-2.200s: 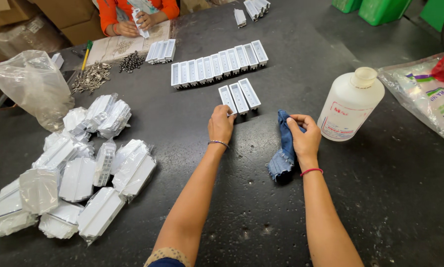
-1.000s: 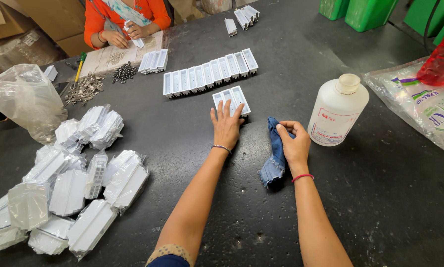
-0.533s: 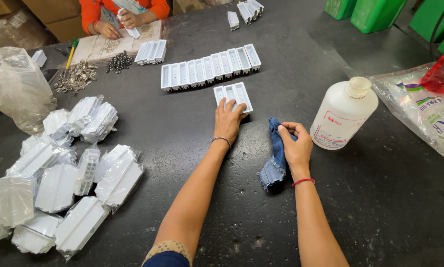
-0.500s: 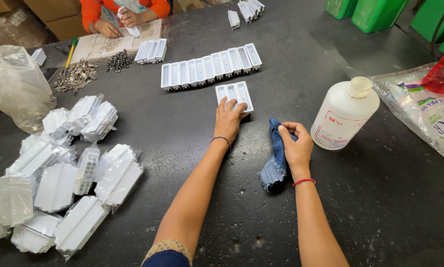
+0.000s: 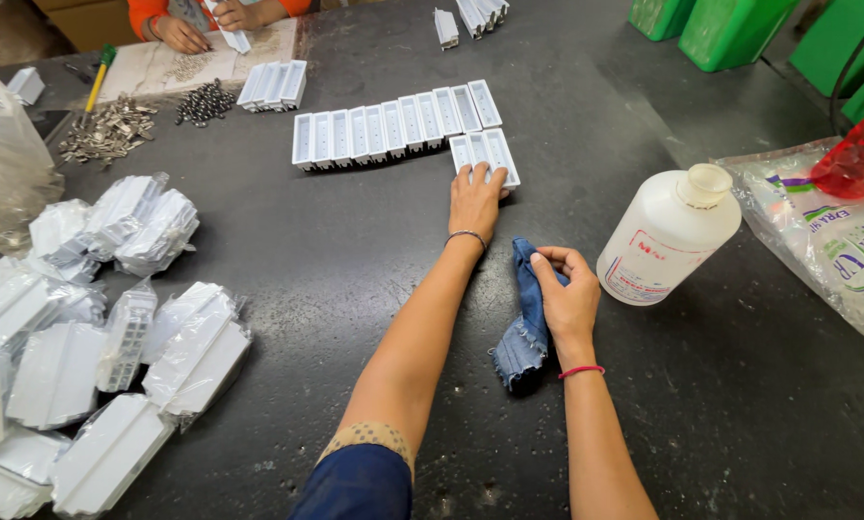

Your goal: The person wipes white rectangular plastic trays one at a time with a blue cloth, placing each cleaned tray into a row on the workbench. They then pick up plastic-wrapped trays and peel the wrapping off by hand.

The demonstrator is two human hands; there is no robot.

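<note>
My left hand [image 5: 475,200] lies flat with fingers spread, its fingertips on a small group of white plastic channel pieces [image 5: 490,156]. That group sits just below the right end of a long row of the same white pieces [image 5: 393,123]. My right hand [image 5: 568,300] grips a folded blue denim cloth [image 5: 524,323] that rests on the dark table [image 5: 335,279]. A white plastic bottle [image 5: 670,237] with a cap stands just right of that hand.
Bagged white parts [image 5: 95,318] pile at the left. Another person's hands [image 5: 196,24] work at the far edge near small metal parts [image 5: 114,125] and more white pieces [image 5: 273,85]. Printed plastic bags [image 5: 826,241] lie right; green containers [image 5: 730,29] stand behind.
My left hand has pushed the small group of white pieces away from me, up to the end of the long row. My right hand has kept hold of the cloth.
</note>
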